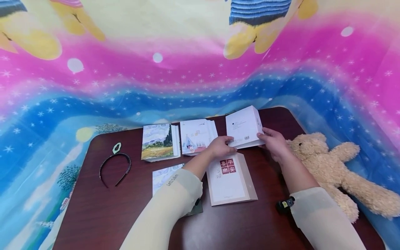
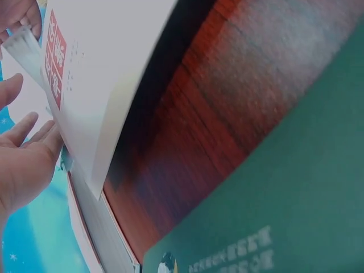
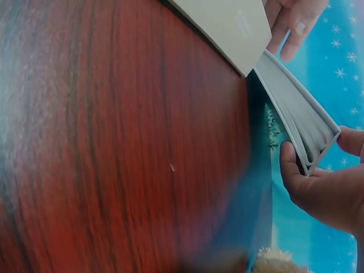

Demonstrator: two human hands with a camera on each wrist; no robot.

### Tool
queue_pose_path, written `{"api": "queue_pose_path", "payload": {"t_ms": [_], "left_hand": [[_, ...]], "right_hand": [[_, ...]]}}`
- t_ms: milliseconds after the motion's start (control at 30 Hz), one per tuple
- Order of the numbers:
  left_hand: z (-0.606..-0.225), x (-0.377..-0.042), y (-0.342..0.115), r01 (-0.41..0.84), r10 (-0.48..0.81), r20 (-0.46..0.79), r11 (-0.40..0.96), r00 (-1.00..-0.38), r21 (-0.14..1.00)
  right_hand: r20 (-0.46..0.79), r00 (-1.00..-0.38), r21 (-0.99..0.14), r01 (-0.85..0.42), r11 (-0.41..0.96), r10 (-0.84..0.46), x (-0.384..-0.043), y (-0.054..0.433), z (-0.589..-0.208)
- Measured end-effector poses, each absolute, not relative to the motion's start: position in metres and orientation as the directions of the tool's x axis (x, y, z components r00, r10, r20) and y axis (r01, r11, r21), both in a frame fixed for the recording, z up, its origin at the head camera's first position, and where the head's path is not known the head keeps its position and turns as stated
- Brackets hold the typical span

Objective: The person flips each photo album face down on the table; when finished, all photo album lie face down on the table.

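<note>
Head: the white book point(image 1: 242, 126) is gripped by the right hand point(image 1: 276, 144) at the far side of the worktop point(image 1: 250, 225). Left wrist: the left hand point(image 2: 27, 162) is seen with fingers extended. Right wrist: the white book's end is clasped.

- Head view, right of centre, lower half: 喜, 平, 樂, 安 in four red squares point(image 1: 227, 166) on a pale book point(image 1: 229, 187).
- Lower middle: lettering, apparently "Let's Slim", on the left sleeve point(image 1: 170, 201).
- Right of centre: barcode point(image 1: 247, 138) and tiny illegible print on the white book point(image 1: 240, 126).
- Left wrist view, bottom: blurred lettering on a green cover point(image 2: 290, 182).
</note>
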State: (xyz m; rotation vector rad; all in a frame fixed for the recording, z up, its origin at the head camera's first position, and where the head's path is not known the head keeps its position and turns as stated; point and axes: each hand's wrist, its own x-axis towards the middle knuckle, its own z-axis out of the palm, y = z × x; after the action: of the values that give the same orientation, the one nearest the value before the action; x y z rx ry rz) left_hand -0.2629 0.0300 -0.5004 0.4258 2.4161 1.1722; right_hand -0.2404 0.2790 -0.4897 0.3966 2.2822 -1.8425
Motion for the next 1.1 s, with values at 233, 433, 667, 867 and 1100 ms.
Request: {"api": "queue_pose_path", "payload": {"t_ms": [233, 433, 667, 867, 1100], "left_hand": [[-0.498, -0.262, 0.023, 0.078, 0.430, -0.241, 0.604, -0.870, 0.793], [-0.497, -0.260, 0.019, 0.054, 0.411, -0.249, 0.598, -0.877, 0.799], [-0.495, -0.254, 0.019, 0.045, 0.401, -0.254, 0.604, -0.880, 0.796], [-0.493, -0.249, 0.023, 0.103, 0.421, -0.253, 0.659, -0.871, 0.745], [-0.494, -0.247, 0.022, 0.091, 0.412, -0.256, 0.658, -0.875, 0.748]], "right_hand": [[-0.302, -0.947, -0.930, 0.318, 0.187, 0.107, -0.246, 0.274, -0.499], [-0.309, -0.940, -0.916, 0.335, 0.222, 0.144, -0.249, 0.270, -0.504], [-0.329, -0.932, -0.894, 0.359, 0.268, 0.152, -0.252, 0.270, -0.517], [-0.326, -0.933, -0.902, 0.356, 0.244, 0.153, -0.255, 0.269, -0.522], [-0.335, -0.927, -0.897, 0.369, 0.245, 0.170, -0.254, 0.267, -0.521]]}}
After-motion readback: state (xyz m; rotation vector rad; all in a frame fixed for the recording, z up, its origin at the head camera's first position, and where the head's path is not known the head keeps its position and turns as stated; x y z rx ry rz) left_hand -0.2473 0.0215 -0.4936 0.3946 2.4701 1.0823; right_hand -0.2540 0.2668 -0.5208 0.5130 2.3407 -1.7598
